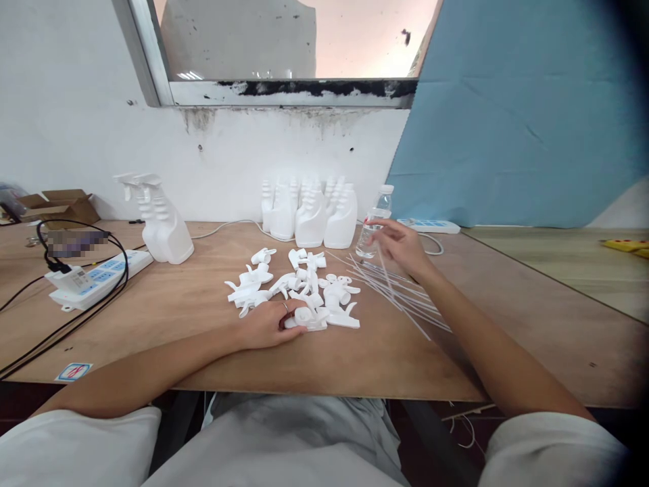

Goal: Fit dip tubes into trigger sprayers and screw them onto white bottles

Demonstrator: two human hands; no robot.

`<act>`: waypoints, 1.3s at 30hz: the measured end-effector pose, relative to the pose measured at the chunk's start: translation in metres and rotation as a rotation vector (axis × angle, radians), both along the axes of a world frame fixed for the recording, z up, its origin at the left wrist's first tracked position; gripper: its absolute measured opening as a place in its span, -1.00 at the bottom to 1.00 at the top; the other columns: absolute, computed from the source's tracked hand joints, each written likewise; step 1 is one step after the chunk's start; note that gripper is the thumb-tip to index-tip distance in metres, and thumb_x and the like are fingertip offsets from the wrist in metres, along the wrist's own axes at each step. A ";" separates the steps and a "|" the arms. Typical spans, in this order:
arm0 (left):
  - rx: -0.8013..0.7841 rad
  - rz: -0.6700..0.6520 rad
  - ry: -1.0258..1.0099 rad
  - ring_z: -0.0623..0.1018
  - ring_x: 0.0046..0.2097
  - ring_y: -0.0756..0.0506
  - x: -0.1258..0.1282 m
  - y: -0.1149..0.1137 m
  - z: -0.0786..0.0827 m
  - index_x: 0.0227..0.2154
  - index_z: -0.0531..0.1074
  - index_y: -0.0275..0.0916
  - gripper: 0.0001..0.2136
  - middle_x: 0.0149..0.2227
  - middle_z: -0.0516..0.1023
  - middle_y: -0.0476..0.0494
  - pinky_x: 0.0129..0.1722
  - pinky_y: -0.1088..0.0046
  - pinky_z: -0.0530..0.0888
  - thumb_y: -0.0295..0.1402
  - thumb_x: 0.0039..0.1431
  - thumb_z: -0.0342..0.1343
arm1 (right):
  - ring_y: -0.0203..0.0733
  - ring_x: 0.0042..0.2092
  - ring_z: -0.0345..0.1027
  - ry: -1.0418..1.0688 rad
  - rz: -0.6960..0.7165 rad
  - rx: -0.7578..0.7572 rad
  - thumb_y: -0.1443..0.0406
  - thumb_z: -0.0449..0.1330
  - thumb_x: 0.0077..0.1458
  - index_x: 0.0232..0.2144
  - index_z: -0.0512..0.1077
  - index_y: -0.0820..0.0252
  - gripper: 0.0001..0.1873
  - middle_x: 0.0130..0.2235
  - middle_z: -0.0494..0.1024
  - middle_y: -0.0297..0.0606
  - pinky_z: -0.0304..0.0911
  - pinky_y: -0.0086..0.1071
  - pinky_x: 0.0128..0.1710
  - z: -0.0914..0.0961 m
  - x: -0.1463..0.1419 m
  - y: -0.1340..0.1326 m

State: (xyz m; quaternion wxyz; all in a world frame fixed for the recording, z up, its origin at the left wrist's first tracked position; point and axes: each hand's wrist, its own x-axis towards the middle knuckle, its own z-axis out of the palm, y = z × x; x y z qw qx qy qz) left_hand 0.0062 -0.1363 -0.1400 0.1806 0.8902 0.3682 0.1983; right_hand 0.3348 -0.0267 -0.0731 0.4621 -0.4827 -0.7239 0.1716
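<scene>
My left hand (268, 325) rests on the wooden table (167, 325) with its fingers closed round a white spray-trigger head (307, 318) at the near edge of a pile of several trigger heads (299, 281). My right hand (403, 247) hovers above a fan of thin clear dip tubes (405, 297) and pinches one tube (386, 274) between thumb and fingers. A clear water bottle (378, 213) stands just behind the right hand.
Several white spray bottles (309, 213) stand at the back by the wall; two more with triggers (159, 220) stand at left. A power strip (96, 277) with black cables lies at far left, another strip (430, 225) at back right. A cardboard box (58, 203) sits far left.
</scene>
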 end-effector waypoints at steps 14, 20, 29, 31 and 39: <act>-0.016 -0.009 -0.012 0.44 -0.39 -0.04 0.000 0.001 -0.002 0.09 0.35 -0.19 -0.60 -0.34 0.51 -0.04 -0.36 0.48 0.34 -0.15 0.25 0.06 | -0.26 -0.52 0.43 0.525 0.712 -0.460 0.02 0.23 0.14 -0.34 0.47 0.26 -0.62 -0.47 0.50 -0.28 0.27 -0.46 -0.65 -0.026 -0.083 -0.055; -0.018 -0.003 0.005 0.41 -0.42 -0.04 0.001 -0.001 0.000 0.08 0.36 -0.23 -0.59 -0.41 0.46 -0.02 -0.37 0.47 0.32 -0.15 0.25 0.06 | -0.25 -0.45 0.51 0.364 0.823 -0.417 0.07 0.13 0.25 -0.29 0.46 0.26 -0.66 -0.39 0.54 -0.24 0.39 -0.43 -0.52 -0.038 -0.095 -0.068; -0.025 -0.011 0.000 0.40 -0.42 -0.05 0.001 -0.001 0.003 0.08 0.37 -0.25 -0.59 -0.44 0.45 -0.03 -0.38 0.47 0.31 -0.15 0.24 0.05 | -0.28 -0.44 0.49 0.315 0.833 -0.398 0.05 0.12 0.26 -0.31 0.43 0.27 -0.63 -0.42 0.51 -0.27 0.36 -0.45 -0.50 -0.038 -0.098 -0.071; -0.022 -0.014 -0.004 0.40 -0.42 -0.05 0.001 0.000 0.002 0.07 0.37 -0.25 -0.59 -0.43 0.45 -0.03 -0.38 0.47 0.31 -0.15 0.24 0.06 | -0.29 -0.45 0.48 0.301 0.831 -0.396 0.04 0.12 0.25 -0.31 0.42 0.27 -0.62 -0.42 0.51 -0.28 0.35 -0.44 -0.49 -0.037 -0.097 -0.072; -0.033 -0.042 -0.032 0.40 -0.43 -0.02 0.001 0.000 0.001 0.07 0.36 -0.20 -0.62 -0.40 0.47 -0.01 -0.37 0.48 0.31 -0.19 0.25 0.07 | -0.33 -0.45 0.41 0.158 0.885 -0.346 0.02 0.07 0.27 -0.33 0.40 0.27 -0.60 -0.45 0.47 -0.32 0.30 -0.42 -0.40 -0.028 -0.096 -0.083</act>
